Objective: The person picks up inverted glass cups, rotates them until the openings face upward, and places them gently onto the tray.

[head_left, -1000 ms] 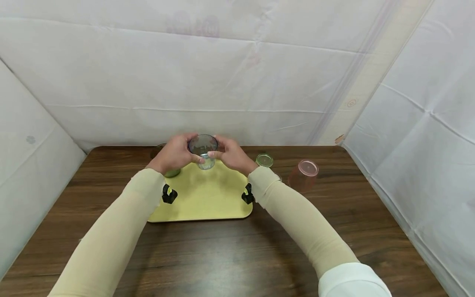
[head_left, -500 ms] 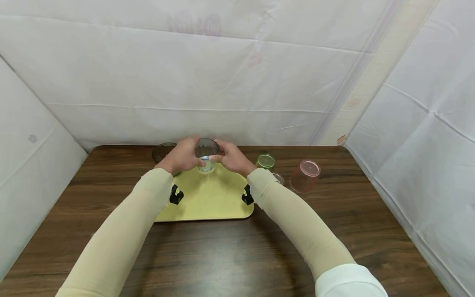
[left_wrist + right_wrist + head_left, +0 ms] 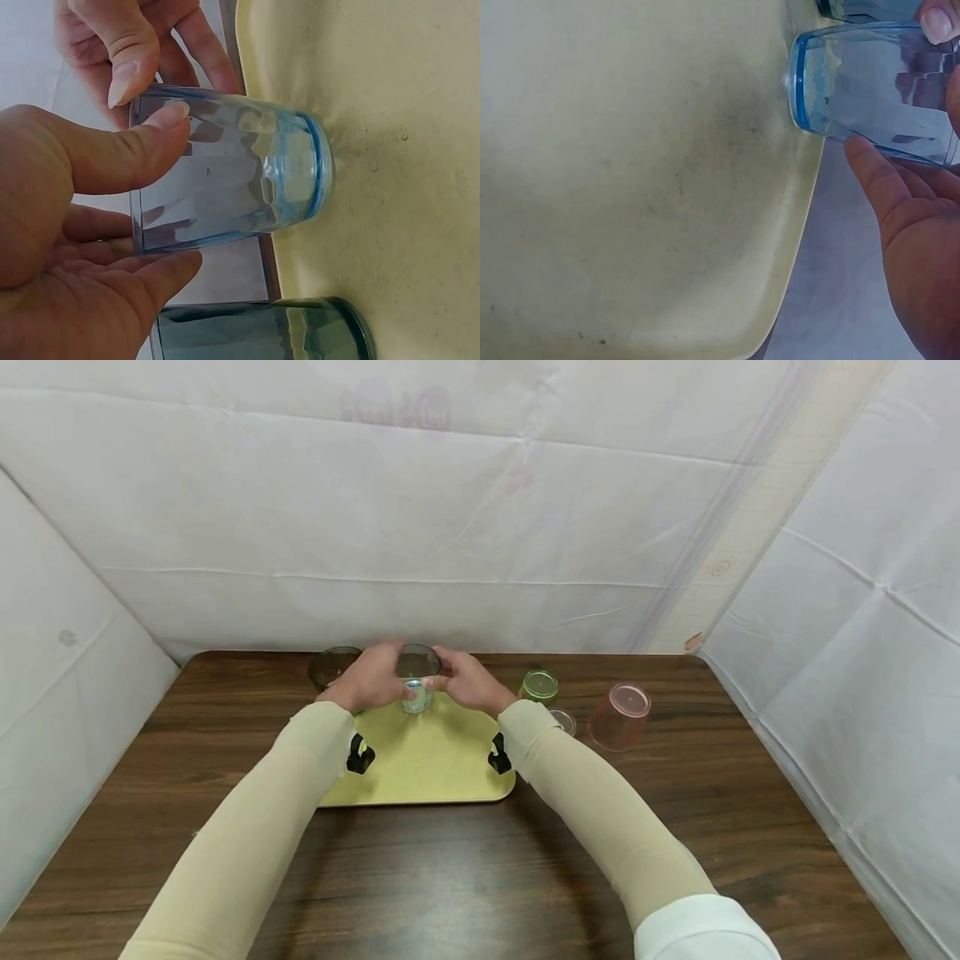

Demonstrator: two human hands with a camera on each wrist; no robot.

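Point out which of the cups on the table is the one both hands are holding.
The blue cup, upright at the yellow tray's far edge. The green and pink cups stand untouched, right of the tray.

Clear blue-tinted glass (image 3: 417,681) upright, base on yellow tray's (image 3: 427,764) far edge.

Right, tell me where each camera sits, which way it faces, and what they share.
Head: worn high, faces forward and down at the brown wooden table; both sleeved arms show.
Left wrist: beside the left hand, faces the clear blue plastic cup standing on the flat yellow tray.
Right wrist: beside the right hand, faces the tray.
All three share cup and tray.
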